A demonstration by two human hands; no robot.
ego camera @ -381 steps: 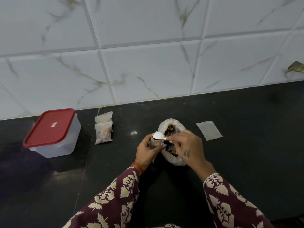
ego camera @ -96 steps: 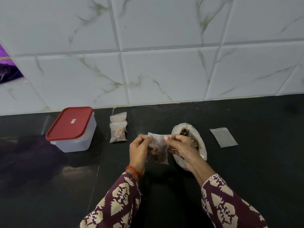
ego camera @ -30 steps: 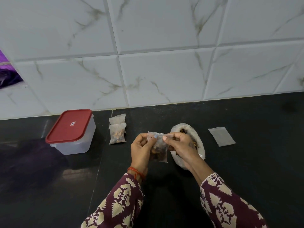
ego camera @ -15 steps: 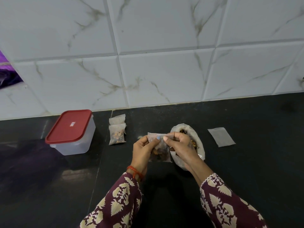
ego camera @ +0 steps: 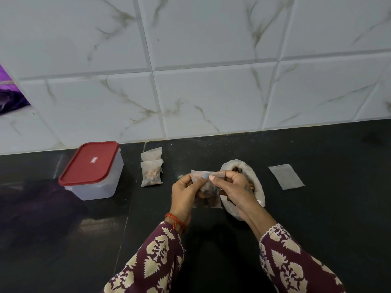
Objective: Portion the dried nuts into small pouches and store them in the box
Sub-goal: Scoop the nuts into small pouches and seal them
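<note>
Now you stand at the black stone counter [ego camera: 317, 218], where the clear plastic box with the red lid [ego camera: 91, 170] waits closed at the left, near two filled pouches [ego camera: 151, 168]. The white bag of dried nuts [ego camera: 255, 187] lies open behind your right hand [ego camera: 234, 191]. You seem to be sealing the small clear pouch of nuts [ego camera: 206, 192]: the right hand and your left hand [ego camera: 184, 193] both pinch its top edge. Next, press the strip fully shut, then put it aside.
</note>
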